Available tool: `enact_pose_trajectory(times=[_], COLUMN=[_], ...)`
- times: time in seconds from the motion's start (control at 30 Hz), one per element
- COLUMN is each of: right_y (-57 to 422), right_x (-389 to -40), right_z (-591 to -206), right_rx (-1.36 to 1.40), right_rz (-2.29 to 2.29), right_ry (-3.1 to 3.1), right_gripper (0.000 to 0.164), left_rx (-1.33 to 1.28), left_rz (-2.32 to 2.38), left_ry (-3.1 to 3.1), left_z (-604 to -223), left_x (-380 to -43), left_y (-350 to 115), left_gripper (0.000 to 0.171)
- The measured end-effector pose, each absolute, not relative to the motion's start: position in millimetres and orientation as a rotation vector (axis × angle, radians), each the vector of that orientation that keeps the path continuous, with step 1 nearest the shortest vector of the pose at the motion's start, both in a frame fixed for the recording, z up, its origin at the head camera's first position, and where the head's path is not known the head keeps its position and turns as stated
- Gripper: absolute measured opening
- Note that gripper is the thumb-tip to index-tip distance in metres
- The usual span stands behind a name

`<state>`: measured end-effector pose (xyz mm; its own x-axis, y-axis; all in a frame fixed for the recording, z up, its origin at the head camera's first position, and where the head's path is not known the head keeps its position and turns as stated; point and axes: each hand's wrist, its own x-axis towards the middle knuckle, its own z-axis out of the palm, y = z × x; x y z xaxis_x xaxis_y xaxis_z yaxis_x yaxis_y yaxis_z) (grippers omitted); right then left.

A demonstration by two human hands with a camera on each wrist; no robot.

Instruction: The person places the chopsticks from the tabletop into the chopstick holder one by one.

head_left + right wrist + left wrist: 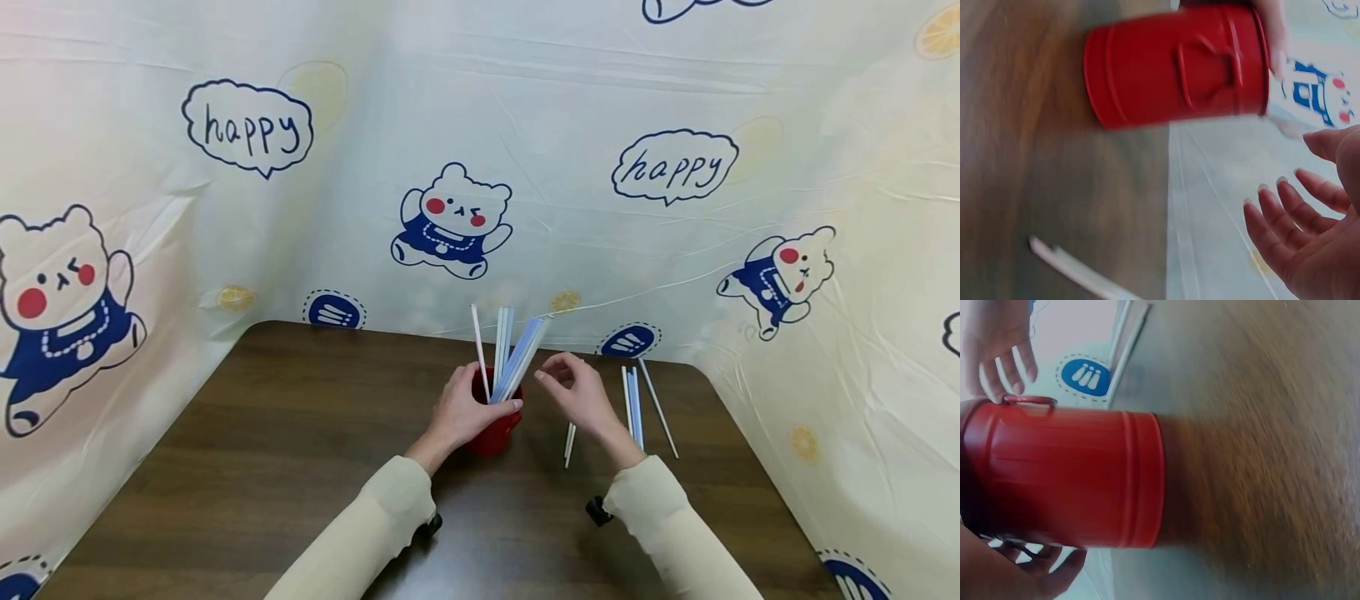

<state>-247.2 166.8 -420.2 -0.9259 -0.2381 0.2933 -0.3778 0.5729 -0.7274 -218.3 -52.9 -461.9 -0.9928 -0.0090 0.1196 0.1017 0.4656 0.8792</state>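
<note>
A red metal bucket (492,437) with a small side handle stands upright on the table. Several thin white and blue sticks (522,357), straw-like, lean out of its top. My left hand (462,414) grips the bucket near the rim, its thumb across the near side. In the left wrist view the bucket (1072,478) fills the middle, with fingers around its upper end. Just right of the bunched sticks, my right hand (583,398) hovers with nothing in it. The right wrist view shows that hand (1310,244) with loosely spread fingers, apart from the bucket (1154,69).
Right of the bucket lie more loose sticks: a blue and white group (636,408), a single one (660,410) farther right, and a short white pair (569,450) partly behind my right hand. A printed curtain (555,100) hangs around the brown table (322,433).
</note>
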Motion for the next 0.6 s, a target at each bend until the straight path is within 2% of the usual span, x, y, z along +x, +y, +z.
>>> enact_pose_trajectory(times=[0.3,0.5,0.6], right_y=[225,274,295], right_x=[-273,-287,-295], right_z=[-430,-444,-453], right_rx=[0.352,0.065,-0.088], right_rz=[0.967,0.706,0.627], right_ry=[-2.694,-2.891,-2.962], right_gripper=[0.026,0.048,0.056], left_rx=[0.002,0.001,-0.015], left_rz=[-1.419,-1.359,-1.371], left_ry=[-2.603,-2.615,-2.632], left_z=[-454,-456,-454], left_x=[-212,-217,-219], left_y=[-43,-42,-42], left_gripper=[0.097,0.116,0.118])
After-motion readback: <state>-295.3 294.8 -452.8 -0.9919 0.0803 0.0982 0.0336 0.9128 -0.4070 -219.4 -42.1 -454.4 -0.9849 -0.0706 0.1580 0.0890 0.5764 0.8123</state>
